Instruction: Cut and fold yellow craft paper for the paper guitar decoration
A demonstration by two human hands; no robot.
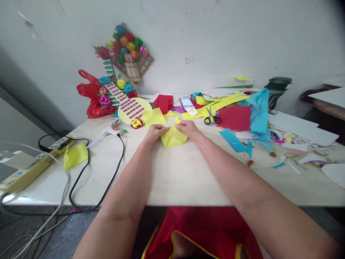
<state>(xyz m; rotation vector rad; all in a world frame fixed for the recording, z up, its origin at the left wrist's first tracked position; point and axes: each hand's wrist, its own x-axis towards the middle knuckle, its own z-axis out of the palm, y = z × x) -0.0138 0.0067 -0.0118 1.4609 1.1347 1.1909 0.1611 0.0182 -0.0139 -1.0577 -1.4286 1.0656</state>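
A piece of yellow crepe paper (174, 138), creased down its middle, is stretched between my hands over the table. My left hand (156, 132) pinches its upper left corner. The upper right corner is pinched by my right hand (188, 128). Just behind my left hand lies another yellow paper square (155, 118), partly over a cream paper disc with purple strips (135, 109). A red and yellow paper flower (136, 123) sits on the disc's lower edge. Black-handled scissors (211, 118) rest to the right of my right hand.
A white glue gun (111, 131), its black cord, a yellow power strip (35, 165) and a yellow paper piece (76, 155) are at left. Red paper (234, 118), blue paper (260, 111) and many scraps cover the right side. A paper-flower bouquet (129, 46) leans on the wall.
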